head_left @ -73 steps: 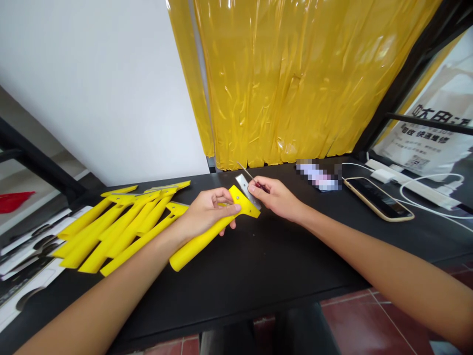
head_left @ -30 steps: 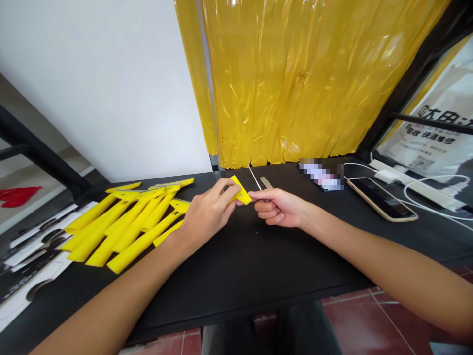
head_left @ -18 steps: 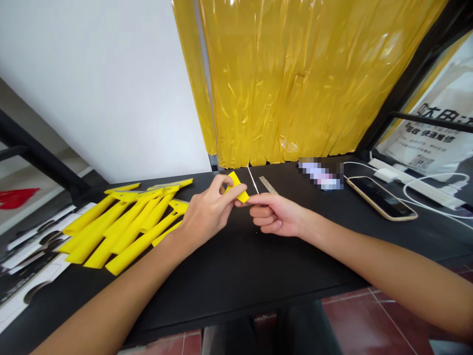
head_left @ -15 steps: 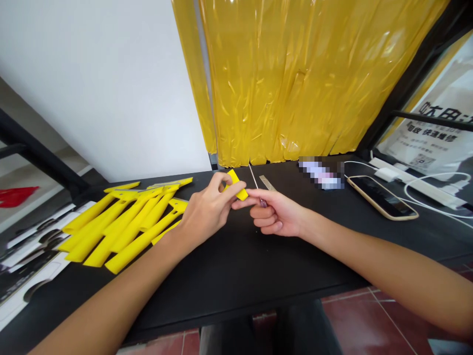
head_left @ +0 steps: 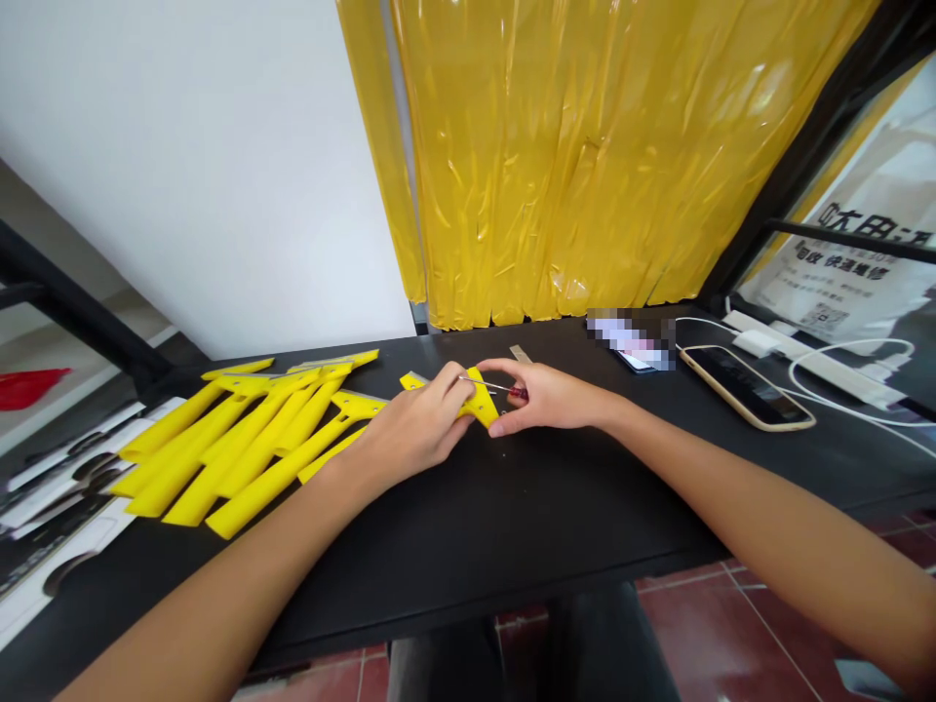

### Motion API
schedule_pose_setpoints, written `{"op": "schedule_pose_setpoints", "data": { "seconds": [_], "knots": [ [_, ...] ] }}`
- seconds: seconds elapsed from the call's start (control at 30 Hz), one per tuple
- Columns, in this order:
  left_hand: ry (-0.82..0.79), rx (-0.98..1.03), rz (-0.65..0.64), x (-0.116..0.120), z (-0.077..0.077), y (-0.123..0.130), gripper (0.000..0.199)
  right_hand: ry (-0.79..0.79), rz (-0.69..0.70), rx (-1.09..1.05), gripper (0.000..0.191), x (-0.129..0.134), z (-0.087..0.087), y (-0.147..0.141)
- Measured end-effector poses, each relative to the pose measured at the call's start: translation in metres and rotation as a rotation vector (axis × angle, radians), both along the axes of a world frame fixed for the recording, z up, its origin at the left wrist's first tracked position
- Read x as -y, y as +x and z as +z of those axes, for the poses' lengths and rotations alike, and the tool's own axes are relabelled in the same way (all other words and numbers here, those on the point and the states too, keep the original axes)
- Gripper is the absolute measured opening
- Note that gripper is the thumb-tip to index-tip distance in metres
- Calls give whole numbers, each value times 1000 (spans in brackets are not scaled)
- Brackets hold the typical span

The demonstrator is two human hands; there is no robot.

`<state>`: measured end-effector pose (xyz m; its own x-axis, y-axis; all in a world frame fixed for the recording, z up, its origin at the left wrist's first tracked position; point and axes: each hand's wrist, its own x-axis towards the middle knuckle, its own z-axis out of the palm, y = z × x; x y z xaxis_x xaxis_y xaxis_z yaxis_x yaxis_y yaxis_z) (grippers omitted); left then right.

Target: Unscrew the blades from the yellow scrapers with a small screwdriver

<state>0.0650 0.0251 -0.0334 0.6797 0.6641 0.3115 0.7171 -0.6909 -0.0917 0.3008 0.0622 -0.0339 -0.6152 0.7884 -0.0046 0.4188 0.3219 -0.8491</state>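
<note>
Screwdriver shaft [head_left: 488, 386] nearly level, tip leftward across yellow plastic scraper head [head_left: 480, 404]

The left hand [head_left: 416, 421] grips a flat yellow plastic scraper handle [head_left: 480, 402]; the right hand [head_left: 548, 398] holds a thin red-handled steel screwdriver [head_left: 491, 387] across its head.

Scraper handles [head_left: 241, 444] lie on the desk's [head_left: 512, 526] left, a smartphone [head_left: 746, 388] right, beside a power strip [head_left: 804, 362]

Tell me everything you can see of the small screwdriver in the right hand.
The small screwdriver has a dark red handle, plastic by its look, and a thin, straight metal shaft. It lies nearly level, held in the right hand, with the shaft pointing left across the yellow plastic piece in the left hand. Its tip is too small to make out.
</note>
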Motion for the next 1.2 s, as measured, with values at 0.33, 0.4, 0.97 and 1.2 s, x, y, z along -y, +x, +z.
{"op": "schedule_pose_setpoints", "data": {
  "seconds": [0.33, 0.4, 0.97, 1.2],
  "knots": [
    [93, -200, -165, 2, 4, -2, 14, -5, 51, 81, 107, 0, 1, 2],
    [100, -203, -181, 1, 2, -2, 14, 49, 63, 122, 106, 0, 0, 3],
    [-83, -1, -178, -10, -2, -10, 23, 254, 23, 88, 89, -13, 3, 21],
    [-207, 440, 82, -18, -3, -8, 16, 347, -283, 328, 103, -42, 6, 64]
  ]
}}
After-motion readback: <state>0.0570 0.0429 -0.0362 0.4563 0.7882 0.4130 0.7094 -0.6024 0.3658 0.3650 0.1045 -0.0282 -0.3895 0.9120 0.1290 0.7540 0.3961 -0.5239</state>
